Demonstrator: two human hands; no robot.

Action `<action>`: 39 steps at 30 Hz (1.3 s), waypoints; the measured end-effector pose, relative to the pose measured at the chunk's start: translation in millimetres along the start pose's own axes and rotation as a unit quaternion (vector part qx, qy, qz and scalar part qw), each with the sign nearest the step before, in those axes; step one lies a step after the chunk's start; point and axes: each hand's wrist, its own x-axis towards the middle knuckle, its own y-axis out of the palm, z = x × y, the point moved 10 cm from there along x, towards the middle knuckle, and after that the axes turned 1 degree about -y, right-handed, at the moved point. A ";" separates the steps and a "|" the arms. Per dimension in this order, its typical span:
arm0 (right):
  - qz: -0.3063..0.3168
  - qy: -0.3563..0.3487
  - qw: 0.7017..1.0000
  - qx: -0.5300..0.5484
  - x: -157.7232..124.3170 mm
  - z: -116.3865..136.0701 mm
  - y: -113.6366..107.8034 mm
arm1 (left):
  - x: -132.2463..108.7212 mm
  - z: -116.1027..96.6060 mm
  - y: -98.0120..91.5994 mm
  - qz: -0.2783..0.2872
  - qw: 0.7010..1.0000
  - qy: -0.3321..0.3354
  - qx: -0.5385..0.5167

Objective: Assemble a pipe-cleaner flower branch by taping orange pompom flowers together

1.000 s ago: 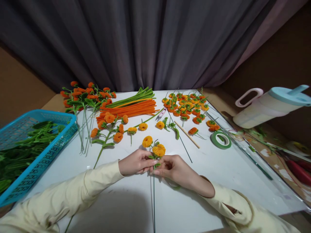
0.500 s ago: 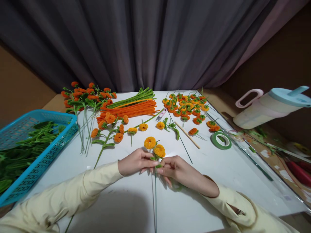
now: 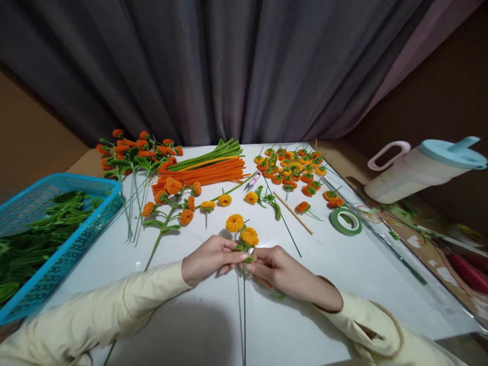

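Pinched between the fingertips of my left hand (image 3: 213,258) is the green stem of a yellow pipe-cleaner flower stem (image 3: 249,236), which bears two yellow blooms and small green leaves. My right hand (image 3: 280,269) closes on the same stem from the other side, just below the blooms. A long thin dark green wire (image 3: 244,315) runs down from my fingers toward the near edge. Under my right hand a bit of green shows, partly hidden. Beyond my hands lie loose yellow flower heads (image 3: 224,200) and a branch of orange flowers (image 3: 163,226).
At left stands a blue basket (image 3: 114,195) of green leaves. Orange pipe cleaners (image 3: 202,175), thread snips (image 3: 253,180), many flower heads (image 3: 293,165), a wooden stick (image 3: 293,212) and green floral tape (image 3: 335,221) lie around the white table. A tumbler (image 3: 415,175) stands at right.
Both hands stay at the stem, with only slight finger movement. My right fingers have drawn in a little closer under the stem. The rest shifts slightly with the camera.
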 end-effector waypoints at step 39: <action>-0.060 -0.213 0.888 -0.403 -10.9 34.1 -3.1 | -7.8 -20.1 -3.7 -0.029 0.993 0.008 0.114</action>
